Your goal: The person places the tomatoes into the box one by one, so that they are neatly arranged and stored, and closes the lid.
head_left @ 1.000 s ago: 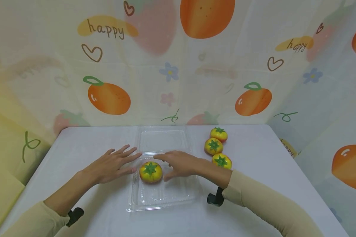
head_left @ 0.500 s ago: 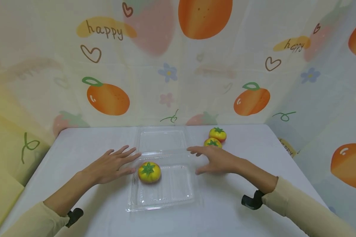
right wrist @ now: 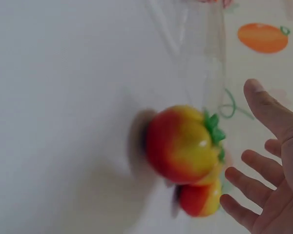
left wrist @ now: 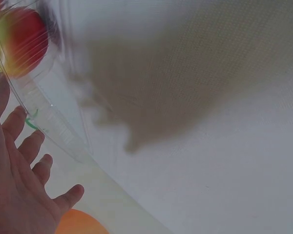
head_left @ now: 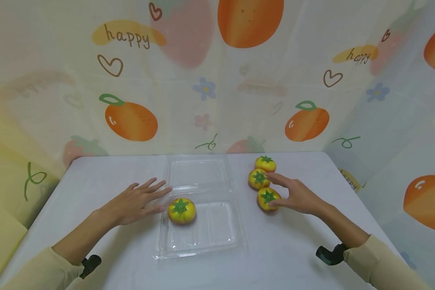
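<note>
A clear plastic clamshell box (head_left: 217,241) lies with its lid folded back on the table. One yellow and red toy persimmon (head_left: 181,211) with a green calyx sits in the left of its base. My left hand (head_left: 135,203) is spread at the box's left edge, fingers straight, holding nothing. My right hand (head_left: 301,196) hovers by the nearest of three similar fruits, thumb and fingers parted; the head view shows the thumb overlapping the near fruit (head_left: 266,198). In the right wrist view a gap shows between the hand (right wrist: 273,170) and that fruit (right wrist: 180,144).
Two more fruits, the middle one (head_left: 257,179) and the far one (head_left: 265,164), stand in a row behind the nearest, right of the box. A white cloth covers the table (head_left: 275,262). A printed curtain (head_left: 239,100) hangs behind its back edge.
My right hand has moved right, from over the box to the row of fruits, holding nothing. My left hand stays in place, and the fruit in the box has not moved.
</note>
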The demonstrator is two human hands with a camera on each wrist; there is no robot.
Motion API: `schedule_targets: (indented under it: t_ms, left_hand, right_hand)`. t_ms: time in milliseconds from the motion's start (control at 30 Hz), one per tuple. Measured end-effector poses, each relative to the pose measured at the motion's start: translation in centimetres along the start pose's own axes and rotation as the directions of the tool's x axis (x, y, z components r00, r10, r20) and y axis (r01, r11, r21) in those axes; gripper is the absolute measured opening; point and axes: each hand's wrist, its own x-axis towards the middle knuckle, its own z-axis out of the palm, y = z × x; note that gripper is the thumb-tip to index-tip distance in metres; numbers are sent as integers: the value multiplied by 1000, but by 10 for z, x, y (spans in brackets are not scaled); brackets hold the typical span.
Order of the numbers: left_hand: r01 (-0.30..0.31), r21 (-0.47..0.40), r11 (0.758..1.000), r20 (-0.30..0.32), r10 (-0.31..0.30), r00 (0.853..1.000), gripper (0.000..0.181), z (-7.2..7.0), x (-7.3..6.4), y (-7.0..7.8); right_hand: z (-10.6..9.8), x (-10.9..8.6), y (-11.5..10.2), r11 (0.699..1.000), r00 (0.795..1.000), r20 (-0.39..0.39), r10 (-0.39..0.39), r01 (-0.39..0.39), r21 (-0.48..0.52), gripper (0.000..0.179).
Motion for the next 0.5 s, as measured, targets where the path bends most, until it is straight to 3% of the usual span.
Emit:
schedule_targets:
  t_ms: [200, 500]
  left_hand:
    - [-1, -6, 1000, -3, 0, 1000, 63, 1, -1, -1]
    - [-1, -9, 1000, -2, 1, 1000, 62, 0, -1, 0]
  right_hand:
    - [10, -10, 24, 994, 999, -4, 43, -42, 102, 80]
    - [24, -13, 41, 992, 1000, -1, 13, -13, 128, 64]
